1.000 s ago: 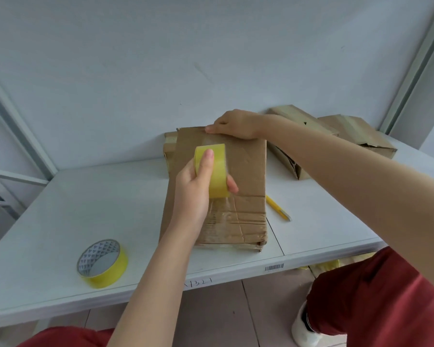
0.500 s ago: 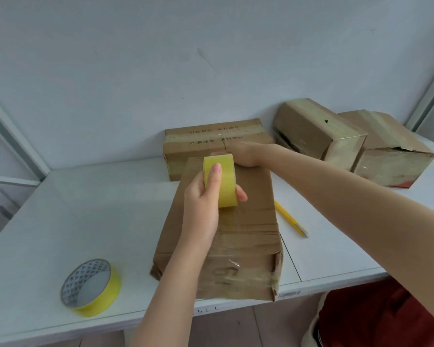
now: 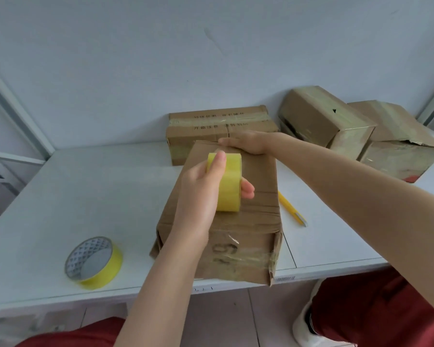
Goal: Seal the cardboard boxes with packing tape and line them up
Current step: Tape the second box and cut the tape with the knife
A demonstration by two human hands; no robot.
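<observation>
A brown cardboard box (image 3: 256, 221) lies lengthwise on the white table (image 3: 85, 191), its near end hanging over the front edge. My left hand (image 3: 206, 194) grips a yellow roll of clear packing tape (image 3: 229, 186) above the box's top. My right hand (image 3: 246, 145) lies flat on the far end of the box, fingers pointing left and pressing it down. Old clear tape shines on the box's near end.
A second yellow tape roll (image 3: 94, 261) lies flat at the front left. A yellow utility knife (image 3: 292, 209) sits right of the box. A taped box (image 3: 211, 126) stands behind it, two more taped boxes (image 3: 326, 116) (image 3: 401, 144) at the back right.
The view has tilted up, so the back boxes show more fully. The roll in my left hand has come slightly toward me along the box. My right hand stays pressed on the far end.
</observation>
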